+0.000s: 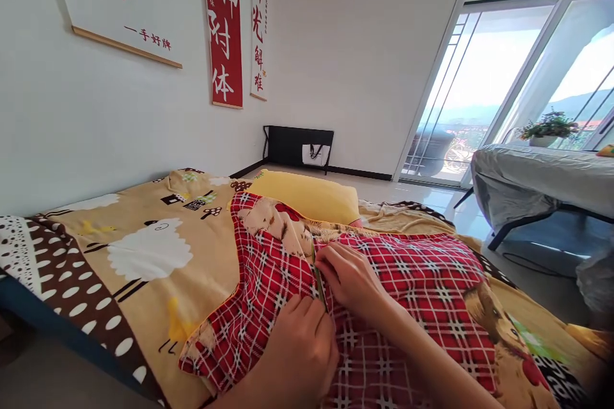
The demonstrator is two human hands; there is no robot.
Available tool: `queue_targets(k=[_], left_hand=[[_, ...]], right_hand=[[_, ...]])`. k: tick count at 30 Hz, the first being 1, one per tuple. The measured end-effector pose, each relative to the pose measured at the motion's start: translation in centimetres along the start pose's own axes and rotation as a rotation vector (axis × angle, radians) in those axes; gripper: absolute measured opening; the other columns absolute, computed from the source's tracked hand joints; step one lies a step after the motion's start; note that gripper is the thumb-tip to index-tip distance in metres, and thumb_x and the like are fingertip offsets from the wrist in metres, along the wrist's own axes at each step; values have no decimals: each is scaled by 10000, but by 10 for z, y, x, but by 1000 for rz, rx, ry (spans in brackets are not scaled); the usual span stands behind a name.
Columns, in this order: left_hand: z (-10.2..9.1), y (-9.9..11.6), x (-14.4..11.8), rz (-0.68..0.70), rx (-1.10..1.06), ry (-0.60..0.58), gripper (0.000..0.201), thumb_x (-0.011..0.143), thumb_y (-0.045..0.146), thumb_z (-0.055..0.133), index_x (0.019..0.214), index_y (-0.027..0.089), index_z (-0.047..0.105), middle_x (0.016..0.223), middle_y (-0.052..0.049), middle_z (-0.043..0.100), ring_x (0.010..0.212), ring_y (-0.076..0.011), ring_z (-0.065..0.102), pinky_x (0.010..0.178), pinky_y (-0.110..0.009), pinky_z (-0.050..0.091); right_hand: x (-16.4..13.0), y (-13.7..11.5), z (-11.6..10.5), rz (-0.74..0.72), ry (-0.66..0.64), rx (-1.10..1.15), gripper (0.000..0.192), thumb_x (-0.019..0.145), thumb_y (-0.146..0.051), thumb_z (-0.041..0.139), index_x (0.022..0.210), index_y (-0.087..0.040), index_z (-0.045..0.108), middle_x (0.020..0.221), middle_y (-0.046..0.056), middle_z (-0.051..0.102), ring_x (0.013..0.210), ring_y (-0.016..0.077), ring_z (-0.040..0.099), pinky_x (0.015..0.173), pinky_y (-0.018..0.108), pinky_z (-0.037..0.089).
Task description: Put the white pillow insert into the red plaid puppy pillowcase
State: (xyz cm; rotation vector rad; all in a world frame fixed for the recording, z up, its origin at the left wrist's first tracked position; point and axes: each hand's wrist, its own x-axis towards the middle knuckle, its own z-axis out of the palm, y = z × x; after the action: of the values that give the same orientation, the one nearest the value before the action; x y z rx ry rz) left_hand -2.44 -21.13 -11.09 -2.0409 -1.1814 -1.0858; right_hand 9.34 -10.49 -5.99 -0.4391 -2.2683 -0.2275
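A red plaid garment (pixel 422 274) with a bear print and thin yellow edging lies spread on the bed in front of me. Down its middle runs a narrow olive-coloured strip (pixel 318 278), perhaps a zipper or an edge band. My right hand (pixel 354 278) is closed in a pinch on the cloth at the upper part of this strip. Lower and a little to the left, my left hand (pixel 304 342) is curled closed on the cloth beside the same strip. Its fingertips are mostly hidden from view.
Under the garment is a tan blanket (pixel 206 281) with sheep prints and a brown dotted border. Beyond lies a yellow pillow (pixel 307 194). A plastic-covered table (pixel 527 169) with a potted plant (pixel 551 127) stands right. A black panel (pixel 288 143) leans near the far wall.
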Motion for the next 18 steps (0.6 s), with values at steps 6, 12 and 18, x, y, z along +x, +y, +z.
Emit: queue_targets(k=[6, 12, 18], left_hand=[[1, 11, -8, 53, 96, 47, 161, 722, 25, 463, 650, 170, 458, 639, -31, 459, 581, -173, 427, 593, -306, 319], [3, 18, -12, 70, 136, 142, 172, 663, 11, 419, 629, 179, 437, 599, -23, 446, 547, -162, 409, 583, -294, 305], [-11, 18, -8, 71, 137, 235, 189, 784, 34, 436, 672, 175, 495, 791, -42, 606, 791, -173, 543, 784, -327, 357]], right_hand=[[10, -6, -4, -98, 39, -138, 187, 961, -127, 442, 802, -166, 534, 724, 27, 565, 664, 146, 494, 639, 258, 368], [16, -15, -15, -195, 28, -299, 200, 944, -109, 459, 773, -162, 548, 732, 39, 564, 683, 170, 475, 660, 299, 360], [11, -17, -34, -106, 118, -161, 168, 959, -138, 473, 812, -164, 550, 715, 21, 565, 661, 135, 496, 644, 269, 394]])
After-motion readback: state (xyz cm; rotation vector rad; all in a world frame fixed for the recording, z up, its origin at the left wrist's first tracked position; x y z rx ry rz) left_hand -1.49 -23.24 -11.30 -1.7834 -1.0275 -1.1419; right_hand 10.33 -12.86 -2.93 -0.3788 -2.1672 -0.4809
